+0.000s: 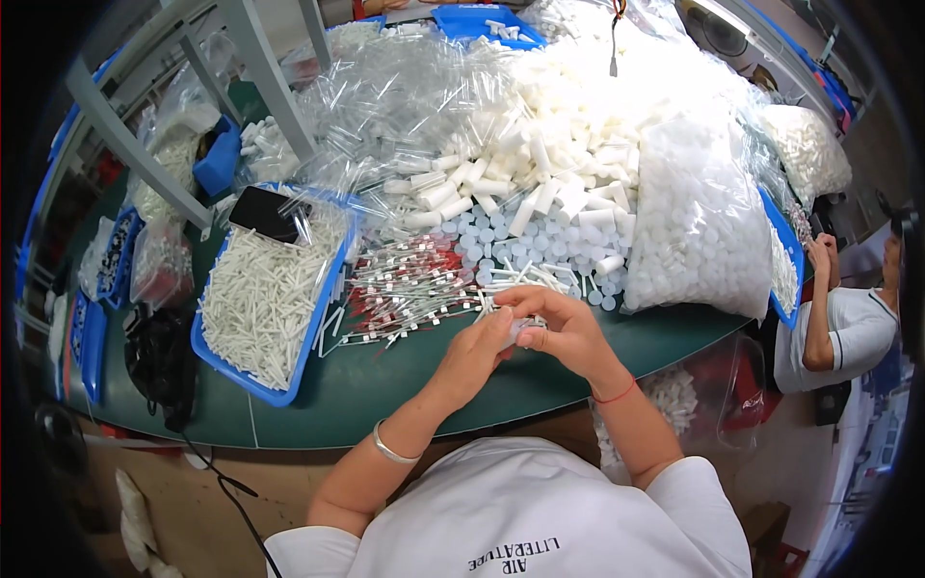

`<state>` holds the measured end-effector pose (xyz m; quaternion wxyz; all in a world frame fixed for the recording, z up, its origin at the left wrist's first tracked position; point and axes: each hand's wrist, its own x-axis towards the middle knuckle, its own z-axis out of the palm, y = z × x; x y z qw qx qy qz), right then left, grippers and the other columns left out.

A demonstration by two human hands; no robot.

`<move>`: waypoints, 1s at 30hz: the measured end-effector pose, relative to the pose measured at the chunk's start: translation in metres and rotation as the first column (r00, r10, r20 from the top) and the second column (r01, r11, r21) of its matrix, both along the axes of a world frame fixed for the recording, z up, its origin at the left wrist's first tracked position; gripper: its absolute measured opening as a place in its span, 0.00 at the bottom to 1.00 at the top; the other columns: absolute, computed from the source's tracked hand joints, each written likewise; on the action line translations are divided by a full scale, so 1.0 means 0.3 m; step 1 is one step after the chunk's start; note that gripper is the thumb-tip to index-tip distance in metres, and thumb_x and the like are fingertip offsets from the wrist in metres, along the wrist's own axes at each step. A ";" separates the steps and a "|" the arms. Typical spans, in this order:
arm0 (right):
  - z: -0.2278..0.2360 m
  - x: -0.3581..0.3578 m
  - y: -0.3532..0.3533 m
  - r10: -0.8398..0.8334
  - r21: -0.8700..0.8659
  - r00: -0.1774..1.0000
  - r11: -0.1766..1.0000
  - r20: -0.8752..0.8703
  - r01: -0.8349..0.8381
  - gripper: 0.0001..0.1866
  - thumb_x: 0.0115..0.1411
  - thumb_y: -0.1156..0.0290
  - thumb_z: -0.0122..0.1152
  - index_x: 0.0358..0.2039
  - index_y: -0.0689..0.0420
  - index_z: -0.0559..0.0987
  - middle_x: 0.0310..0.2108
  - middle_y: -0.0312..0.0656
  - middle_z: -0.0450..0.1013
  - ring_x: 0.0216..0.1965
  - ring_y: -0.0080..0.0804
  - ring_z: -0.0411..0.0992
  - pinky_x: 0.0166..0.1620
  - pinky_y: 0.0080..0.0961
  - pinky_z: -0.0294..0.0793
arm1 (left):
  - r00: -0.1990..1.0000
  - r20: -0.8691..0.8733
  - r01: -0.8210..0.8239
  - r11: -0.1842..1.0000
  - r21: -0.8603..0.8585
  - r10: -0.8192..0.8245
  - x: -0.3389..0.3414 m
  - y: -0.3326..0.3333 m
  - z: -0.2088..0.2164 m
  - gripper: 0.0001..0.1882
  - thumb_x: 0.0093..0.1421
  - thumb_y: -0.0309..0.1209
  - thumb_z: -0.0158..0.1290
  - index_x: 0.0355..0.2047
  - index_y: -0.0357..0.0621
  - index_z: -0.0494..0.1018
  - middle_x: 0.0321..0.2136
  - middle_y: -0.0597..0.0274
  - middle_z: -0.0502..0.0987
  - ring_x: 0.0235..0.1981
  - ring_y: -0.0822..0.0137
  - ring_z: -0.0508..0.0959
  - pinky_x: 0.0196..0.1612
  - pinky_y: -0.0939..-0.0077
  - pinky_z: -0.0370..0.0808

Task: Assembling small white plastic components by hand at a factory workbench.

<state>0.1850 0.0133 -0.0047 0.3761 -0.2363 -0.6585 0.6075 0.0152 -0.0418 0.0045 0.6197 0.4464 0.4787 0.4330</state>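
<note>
Wearing a white short-sleeved shirt (511, 501) just below the camera. Facing, from the left, a blue rectangular plastic tray (288, 394) of thin white sticks (262, 303), then red wires with small white ends (407, 289) on a dark green table (515, 393). Curling the left hand (476, 351) around a small whitish piece (517, 329), partly hidden, over the table's near side, and pinching it with the thumb and fingers of the right hand (572, 333). Facing, farther right, a bulging clear plastic bag (708, 226).

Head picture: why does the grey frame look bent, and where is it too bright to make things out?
Head view: the wide fisheye lens likely bows the grey frame; same view: glare bleaches the upper part of the white tube pile.
</note>
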 end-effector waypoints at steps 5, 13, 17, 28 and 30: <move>-0.006 -0.043 -0.039 0.181 -0.448 0.946 0.846 -0.270 -0.289 0.22 0.59 0.69 0.63 0.51 0.67 0.73 0.57 0.53 0.67 0.55 0.40 0.69 0.52 0.39 0.74 | 0.997 -0.075 0.018 1.000 0.012 -0.017 -0.008 -0.026 -0.017 0.26 0.68 0.51 0.36 0.23 0.44 0.67 0.20 0.71 0.65 0.22 0.78 0.62 0.25 0.80 0.58; -0.011 -0.055 -0.055 0.212 -0.441 0.951 0.848 -0.226 -0.294 0.23 0.61 0.69 0.60 0.54 0.68 0.71 0.52 0.51 0.71 0.51 0.35 0.72 0.48 0.28 0.77 | 0.996 -0.068 0.064 0.998 0.017 -0.063 -0.032 -0.051 -0.051 0.25 0.68 0.50 0.35 0.23 0.45 0.65 0.19 0.70 0.65 0.19 0.78 0.61 0.22 0.81 0.58; -0.053 -0.047 -0.043 0.282 -0.490 0.931 0.793 -0.231 -0.362 0.23 0.65 0.67 0.54 0.57 0.68 0.69 0.49 0.49 0.72 0.40 0.28 0.74 0.42 0.23 0.77 | 0.983 0.182 0.063 0.990 -0.124 -0.040 -0.016 -0.055 -0.054 0.23 0.69 0.48 0.35 0.24 0.45 0.64 0.19 0.69 0.65 0.17 0.79 0.61 0.18 0.84 0.56; -0.043 -0.045 -0.083 0.148 -0.509 0.921 0.796 -0.361 -0.328 0.27 0.66 0.64 0.53 0.61 0.63 0.64 0.53 0.59 0.69 0.51 0.40 0.73 0.46 0.27 0.78 | 0.924 0.382 0.055 0.975 -0.218 0.034 0.032 -0.069 -0.038 0.23 0.69 0.48 0.36 0.23 0.45 0.62 0.17 0.69 0.63 0.15 0.80 0.60 0.15 0.85 0.55; -0.029 -0.043 -0.083 0.151 -0.521 0.917 0.783 -0.370 -0.339 0.27 0.66 0.64 0.53 0.62 0.63 0.64 0.53 0.58 0.70 0.49 0.38 0.74 0.45 0.26 0.78 | 0.923 0.382 0.038 0.974 -0.222 0.051 0.040 -0.062 -0.032 0.24 0.69 0.48 0.36 0.22 0.45 0.62 0.17 0.69 0.62 0.14 0.79 0.60 0.15 0.84 0.55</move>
